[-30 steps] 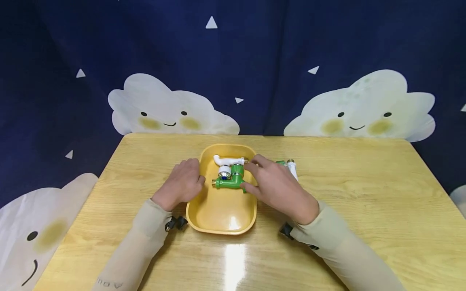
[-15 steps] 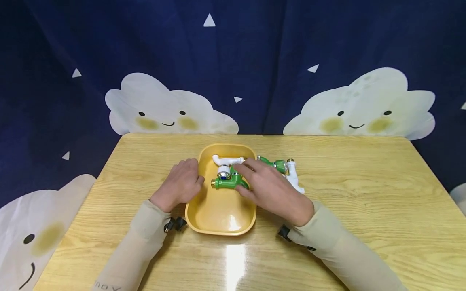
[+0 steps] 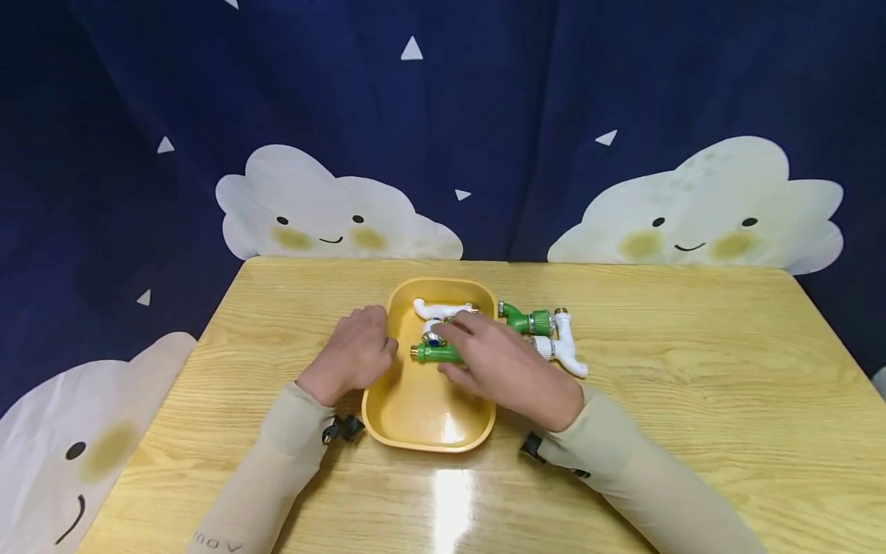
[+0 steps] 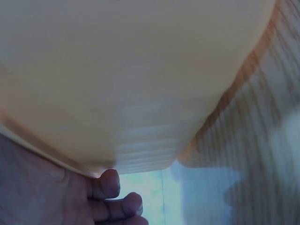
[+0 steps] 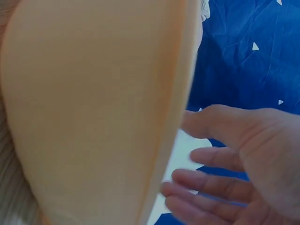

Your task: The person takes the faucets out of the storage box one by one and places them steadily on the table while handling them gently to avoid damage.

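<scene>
In the head view my left hand grips the left rim of a yellow plastic basin. The left wrist view shows its curled fingers at the edge of the basin wall. My right hand reaches over the opposite rim, fingers spread above a green faucet with a brass threaded end, partly covering it. Between thumb and fingers nothing shows in the right wrist view, where the hand is relaxed. A white faucet lies behind the green one, its white knob towards me.
Just right of the basin, on the wooden table, lie another green faucet and another white faucet, side by side. A dark blue curtain with smiling clouds hangs behind the table's back edge.
My right hand has moved left and further over the basin, covering more of the green faucet and uncovering the pair on the table. The left hand stays on the rim.
</scene>
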Demonstrator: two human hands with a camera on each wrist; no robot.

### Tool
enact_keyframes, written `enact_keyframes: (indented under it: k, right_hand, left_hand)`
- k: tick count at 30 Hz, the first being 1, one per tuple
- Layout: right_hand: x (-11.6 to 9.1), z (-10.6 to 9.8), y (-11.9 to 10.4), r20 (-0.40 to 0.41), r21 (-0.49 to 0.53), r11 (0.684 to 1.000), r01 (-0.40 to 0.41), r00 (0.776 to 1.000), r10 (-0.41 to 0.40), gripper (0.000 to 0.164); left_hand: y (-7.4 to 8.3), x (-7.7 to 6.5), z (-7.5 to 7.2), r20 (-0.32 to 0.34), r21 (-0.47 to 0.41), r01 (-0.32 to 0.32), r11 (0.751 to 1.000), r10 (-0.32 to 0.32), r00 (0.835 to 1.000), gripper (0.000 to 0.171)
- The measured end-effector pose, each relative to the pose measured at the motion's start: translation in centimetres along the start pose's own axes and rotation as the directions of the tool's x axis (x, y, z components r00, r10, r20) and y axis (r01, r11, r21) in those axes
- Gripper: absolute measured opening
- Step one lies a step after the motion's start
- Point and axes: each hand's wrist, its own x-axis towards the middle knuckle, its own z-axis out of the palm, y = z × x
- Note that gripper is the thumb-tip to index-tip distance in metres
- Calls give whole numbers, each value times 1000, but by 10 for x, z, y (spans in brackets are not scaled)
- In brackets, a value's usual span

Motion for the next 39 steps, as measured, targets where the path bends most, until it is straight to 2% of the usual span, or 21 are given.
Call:
enact_keyframes:
  k: [6, 15, 19, 26, 39]
  right_hand:
    - [11, 5, -7, 42, 11, 1000, 3, 999, -4, 48]
    - [22, 19, -4, 57, 38, 999, 23, 998, -25, 27]
    - [24, 25, 0, 78, 40, 999, -11, 997, 8, 25]
    - [25, 31, 10, 98, 49, 999, -18, 995, 13, 26]
    - [24, 36, 12, 142, 32, 997, -73, 987, 68, 23]
  left_hand:
    - [-1, 0, 0, -6, 11, -2, 1000, 2, 1000, 20]
    - [-1, 1, -1, -20, 18, -9, 1000, 9, 1000, 19]
    - [-1, 1, -2, -26, 8, -3, 1000, 3, 1000, 19]
    - [-1, 1, 1, -20, -15, 0, 1000, 0, 1000, 19]
    - [-1, 1, 3, -24, 3, -2, 1000, 2, 1000, 19]
